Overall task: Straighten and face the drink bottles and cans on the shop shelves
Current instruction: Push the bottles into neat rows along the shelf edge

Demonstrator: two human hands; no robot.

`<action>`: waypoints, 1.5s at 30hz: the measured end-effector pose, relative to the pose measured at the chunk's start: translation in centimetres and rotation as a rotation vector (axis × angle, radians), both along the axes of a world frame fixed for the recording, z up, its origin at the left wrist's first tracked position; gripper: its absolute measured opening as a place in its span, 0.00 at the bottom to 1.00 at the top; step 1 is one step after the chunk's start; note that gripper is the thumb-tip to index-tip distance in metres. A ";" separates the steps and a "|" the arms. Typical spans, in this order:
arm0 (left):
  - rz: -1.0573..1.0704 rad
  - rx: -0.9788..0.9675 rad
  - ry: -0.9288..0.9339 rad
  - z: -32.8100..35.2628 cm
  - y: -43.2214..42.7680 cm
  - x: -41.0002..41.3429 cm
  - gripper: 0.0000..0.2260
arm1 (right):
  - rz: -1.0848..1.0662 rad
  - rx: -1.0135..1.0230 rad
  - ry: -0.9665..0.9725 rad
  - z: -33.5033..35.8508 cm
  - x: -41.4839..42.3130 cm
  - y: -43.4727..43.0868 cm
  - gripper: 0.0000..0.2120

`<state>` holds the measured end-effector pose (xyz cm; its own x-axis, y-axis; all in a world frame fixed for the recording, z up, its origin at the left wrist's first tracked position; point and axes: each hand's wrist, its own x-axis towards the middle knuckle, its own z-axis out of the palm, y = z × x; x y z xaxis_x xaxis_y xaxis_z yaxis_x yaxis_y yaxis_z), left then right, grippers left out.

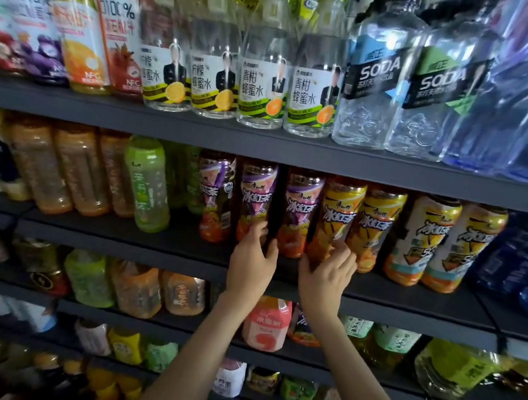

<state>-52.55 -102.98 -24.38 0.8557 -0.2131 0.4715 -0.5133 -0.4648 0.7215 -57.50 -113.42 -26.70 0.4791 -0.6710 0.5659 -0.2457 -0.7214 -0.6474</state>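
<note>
Both hands are up at the second shelf [408,297], in the iced-tea row. Left hand [251,263] grasps the base of a purple-label tea bottle [256,196]: fingers curled over its lower front, thumb round the right side in the gap to the next purple bottle [300,209]. Right hand [326,278] grasps the base of a yellow-label tea bottle [340,213]: fingers spread and bent over the lower front, thumb low on its left side. Both held bottles stand upright on the shelf at the front edge with labels facing out. One purple bottle stands between them, and the hands are near each other but not touching. Another purple one [216,195] sits just left of the held one, turned slightly off. Right of the yellow one come a second yellow bottle [379,224], then white-and-orange label bottles [420,240]. A green bottle [146,185] leans further left. The top shelf carries clear SODA bottles [377,81]. A pink bottle [266,324] stands on the shelf below, between the forearms. The frame edges are blurred.
</note>
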 end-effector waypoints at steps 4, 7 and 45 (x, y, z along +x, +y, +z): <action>0.171 -0.091 -0.057 0.5 3.5 0.7 0.13 | 0.249 -0.064 -0.066 0.0 1.3 2.9 0.25; 0.304 -0.129 -0.060 0.3 6.4 2.0 0.12 | 0.413 -0.003 -0.085 0.7 2.6 6.1 0.19; 0.199 0.033 0.093 -0.8 22.4 18.2 0.33 | 0.182 0.284 0.055 2.0 19.9 24.0 0.28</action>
